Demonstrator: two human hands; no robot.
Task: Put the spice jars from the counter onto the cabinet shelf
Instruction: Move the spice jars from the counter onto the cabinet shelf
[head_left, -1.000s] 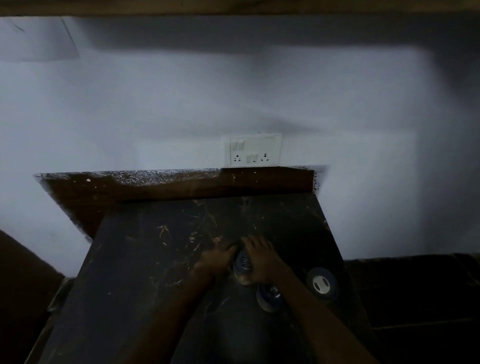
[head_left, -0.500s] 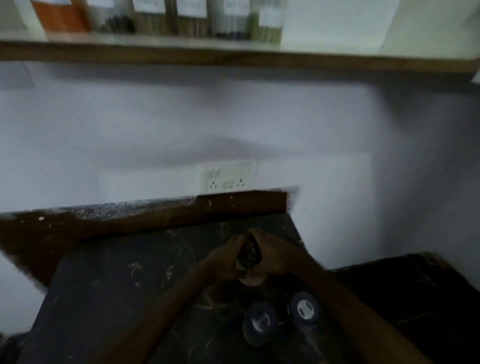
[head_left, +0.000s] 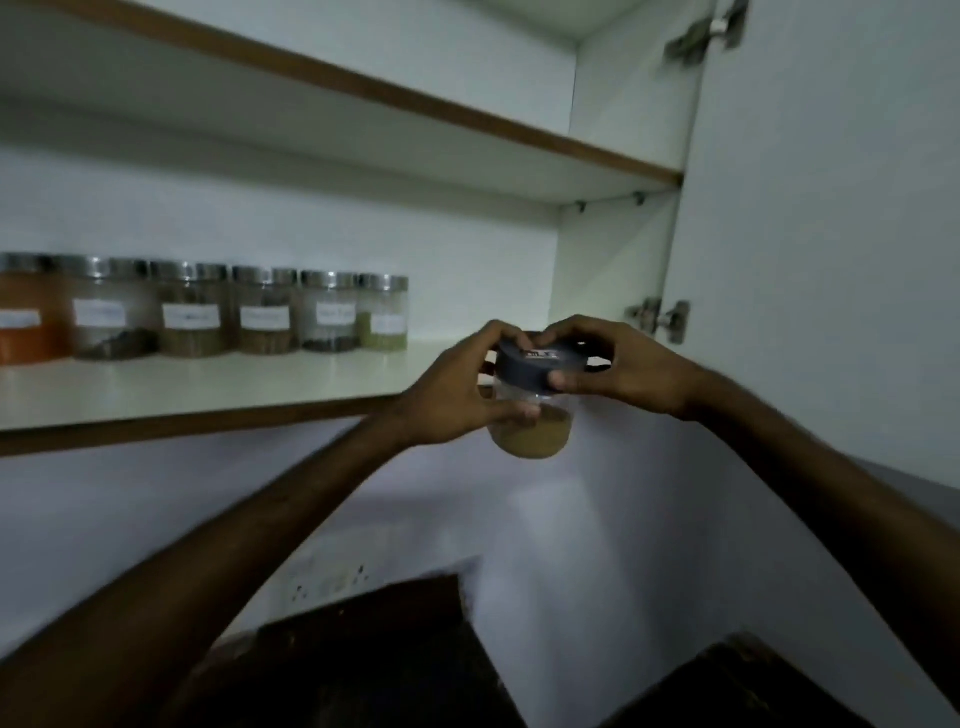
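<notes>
Clear round spice jar (head_left: 531, 441), dark grey lid, tan powder, gripped by left hand (head_left: 457, 397) at body, right hand (head_left: 626, 371) at lid, before front edge of white cabinet shelf (head_left: 208, 387), lid sticker and labels on shelved steel-lidded jars (head_left: 262, 312) illegible

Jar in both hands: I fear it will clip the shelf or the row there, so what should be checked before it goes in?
1. Grip: left hand holds the jar body, right hand grips the lid: ok.
2. Lid seated on the jar: ok. How tight it is: cannot tell.
3. Bare shelf space right of the row of jars: ok.
4. Jar base above the shelf's front edge: not ok, it hangs lower.
5. Door open, out of the path: ok.
</notes>
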